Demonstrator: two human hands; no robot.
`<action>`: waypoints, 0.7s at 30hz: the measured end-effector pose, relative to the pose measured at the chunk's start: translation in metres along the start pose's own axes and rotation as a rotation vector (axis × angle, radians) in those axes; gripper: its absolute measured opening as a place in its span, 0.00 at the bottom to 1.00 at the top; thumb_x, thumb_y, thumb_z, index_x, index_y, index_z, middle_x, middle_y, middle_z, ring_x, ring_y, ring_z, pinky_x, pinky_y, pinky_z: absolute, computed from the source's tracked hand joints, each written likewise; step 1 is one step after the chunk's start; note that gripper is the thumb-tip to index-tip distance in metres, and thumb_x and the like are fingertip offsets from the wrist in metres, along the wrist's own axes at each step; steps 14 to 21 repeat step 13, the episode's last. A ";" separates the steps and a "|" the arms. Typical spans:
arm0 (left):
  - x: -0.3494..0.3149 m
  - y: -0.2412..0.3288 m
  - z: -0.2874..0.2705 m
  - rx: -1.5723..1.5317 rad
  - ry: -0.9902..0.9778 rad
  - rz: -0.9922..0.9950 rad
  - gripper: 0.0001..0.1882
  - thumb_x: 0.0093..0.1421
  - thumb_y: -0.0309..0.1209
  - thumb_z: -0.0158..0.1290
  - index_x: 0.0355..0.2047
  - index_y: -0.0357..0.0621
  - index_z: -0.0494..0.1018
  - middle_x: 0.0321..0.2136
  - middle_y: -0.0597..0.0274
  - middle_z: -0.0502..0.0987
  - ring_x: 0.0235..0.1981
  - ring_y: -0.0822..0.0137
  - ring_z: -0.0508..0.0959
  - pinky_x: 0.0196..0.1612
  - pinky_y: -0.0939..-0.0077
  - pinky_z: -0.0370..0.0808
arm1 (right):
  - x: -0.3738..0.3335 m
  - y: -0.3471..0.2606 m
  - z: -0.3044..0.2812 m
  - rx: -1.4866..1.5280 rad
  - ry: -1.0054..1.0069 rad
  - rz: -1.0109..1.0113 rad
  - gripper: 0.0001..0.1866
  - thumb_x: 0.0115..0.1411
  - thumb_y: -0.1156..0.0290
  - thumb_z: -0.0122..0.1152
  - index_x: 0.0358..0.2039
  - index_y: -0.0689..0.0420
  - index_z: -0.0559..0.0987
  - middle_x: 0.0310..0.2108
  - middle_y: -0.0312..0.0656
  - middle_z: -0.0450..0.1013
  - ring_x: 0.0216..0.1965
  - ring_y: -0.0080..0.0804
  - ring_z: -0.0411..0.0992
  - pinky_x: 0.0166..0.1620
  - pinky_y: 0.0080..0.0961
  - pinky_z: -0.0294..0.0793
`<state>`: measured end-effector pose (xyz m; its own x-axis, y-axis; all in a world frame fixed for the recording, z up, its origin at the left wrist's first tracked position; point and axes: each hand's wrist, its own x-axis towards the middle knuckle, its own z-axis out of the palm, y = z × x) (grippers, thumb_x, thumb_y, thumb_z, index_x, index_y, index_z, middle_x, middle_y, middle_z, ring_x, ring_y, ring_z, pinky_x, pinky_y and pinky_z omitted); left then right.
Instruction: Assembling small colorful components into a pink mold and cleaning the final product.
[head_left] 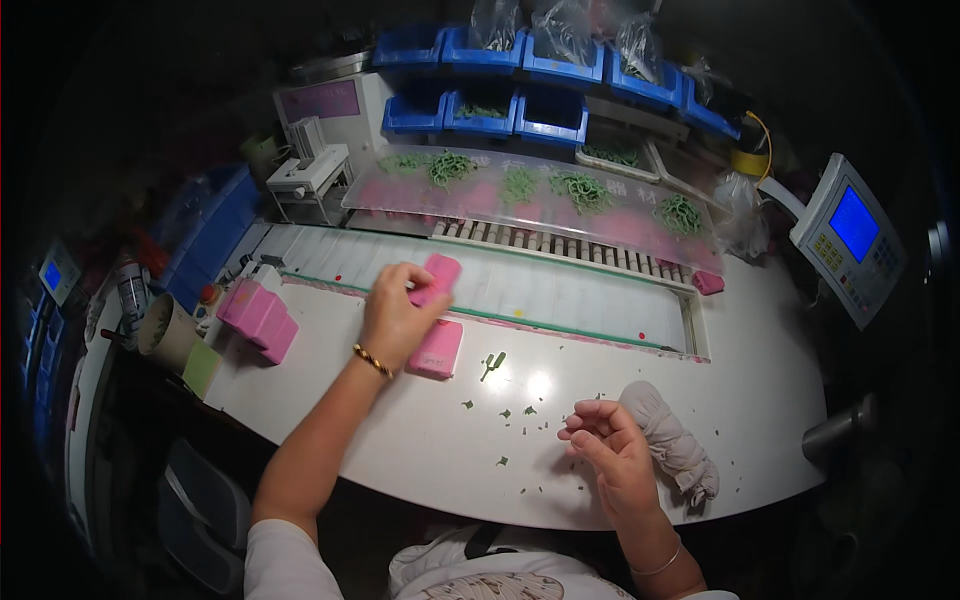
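My left hand (392, 312) grips a pink rubber-looking block (436, 279), held up at the near edge of the white conveyor strip. Just below it, a second pink block (437, 352) lies on the white table. My right hand (617, 455) hovers over the table's near side, fingers loosely curled and apart, with nothing visible in them. Beside it lies a rolled greyish-white cloth (668, 440). Between the hands are a green forked piece (493, 365) and small green scraps (504, 413), scattered on the tabletop.
Pink blocks (258, 318) are stacked at left near a beige cup (160, 325). The white conveyor strip (560, 303) crosses behind the hands. Beyond it, a clear shelf (480, 199) carries green clusters, under blue bins (563, 55). A control panel (848, 240) stands at right.
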<state>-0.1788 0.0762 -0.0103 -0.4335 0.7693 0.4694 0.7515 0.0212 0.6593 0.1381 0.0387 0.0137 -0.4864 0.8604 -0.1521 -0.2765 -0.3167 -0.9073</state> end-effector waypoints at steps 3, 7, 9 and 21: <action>0.036 -0.053 -0.013 0.279 0.096 -0.066 0.16 0.46 0.34 0.65 0.32 0.41 0.74 0.37 0.53 0.75 0.40 0.52 0.74 0.46 0.61 0.72 | -0.001 0.004 -0.003 -0.016 -0.023 0.019 0.18 0.59 0.80 0.59 0.50 0.64 0.69 0.43 0.41 0.70 0.45 0.26 0.71 0.51 0.22 0.71; 0.060 -0.105 -0.018 0.411 0.089 -0.075 0.18 0.46 0.37 0.66 0.33 0.43 0.75 0.38 0.53 0.75 0.42 0.51 0.74 0.48 0.61 0.72 | -0.004 0.005 -0.004 -0.012 -0.037 0.027 0.17 0.60 0.80 0.59 0.49 0.63 0.69 0.43 0.41 0.71 0.46 0.25 0.71 0.51 0.22 0.71; 0.065 -0.108 -0.021 0.435 0.097 -0.070 0.18 0.46 0.39 0.66 0.34 0.44 0.75 0.39 0.53 0.75 0.43 0.52 0.73 0.48 0.61 0.71 | -0.006 0.004 -0.001 -0.009 -0.043 0.037 0.17 0.59 0.80 0.59 0.50 0.63 0.69 0.43 0.41 0.71 0.46 0.25 0.71 0.51 0.22 0.71; 0.062 -0.071 -0.016 0.498 0.074 -0.046 0.21 0.48 0.44 0.64 0.38 0.46 0.77 0.46 0.57 0.72 0.51 0.55 0.67 0.54 0.61 0.66 | -0.005 0.008 -0.009 -0.011 -0.050 0.035 0.18 0.59 0.80 0.60 0.50 0.62 0.69 0.44 0.41 0.71 0.47 0.25 0.71 0.52 0.22 0.71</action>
